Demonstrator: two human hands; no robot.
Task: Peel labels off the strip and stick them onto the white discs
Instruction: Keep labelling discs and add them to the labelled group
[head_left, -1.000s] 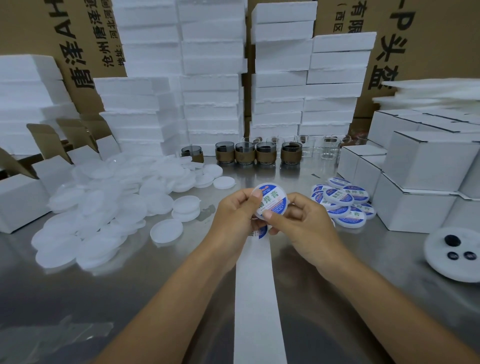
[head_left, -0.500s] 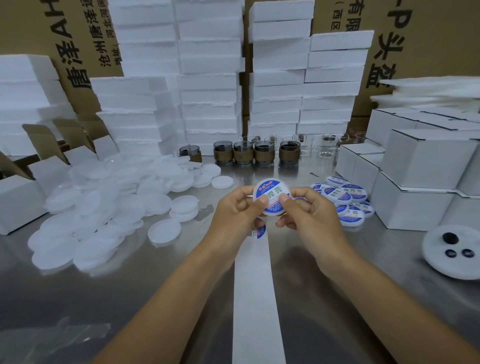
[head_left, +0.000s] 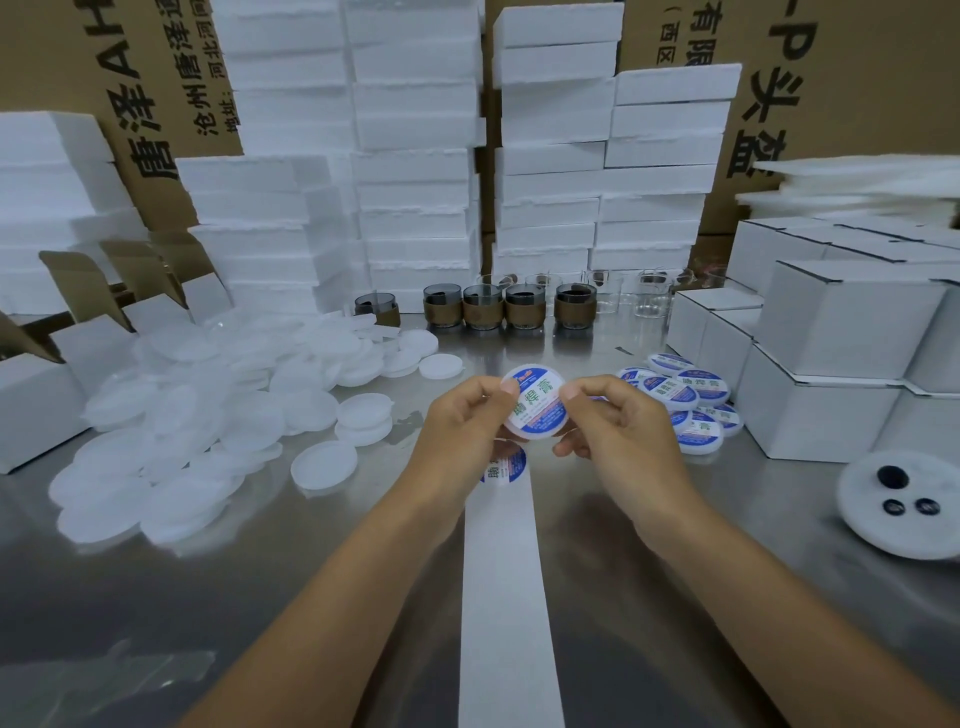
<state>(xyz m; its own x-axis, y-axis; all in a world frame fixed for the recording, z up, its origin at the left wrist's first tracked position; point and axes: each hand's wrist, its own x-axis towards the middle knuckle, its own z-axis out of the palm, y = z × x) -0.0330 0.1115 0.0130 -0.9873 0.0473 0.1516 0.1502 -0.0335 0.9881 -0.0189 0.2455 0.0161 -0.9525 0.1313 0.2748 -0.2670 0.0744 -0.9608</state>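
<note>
Presses label (head_left: 540, 408) on disc (head_left: 513, 430) above strip (head_left: 506, 597), left hand (head_left: 462, 428) and right hand (head_left: 621, 434) fingers (head_left: 574, 391) clamping rim; likely needs setting aside next.

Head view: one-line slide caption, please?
Left hand and right hand pinch a labelled disc above the label strip.

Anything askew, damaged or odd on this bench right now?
Nothing stands out. Left hand and right hand pinch one labelled disc over the label strip; blank discs heaped left, finished discs piled right.
</note>
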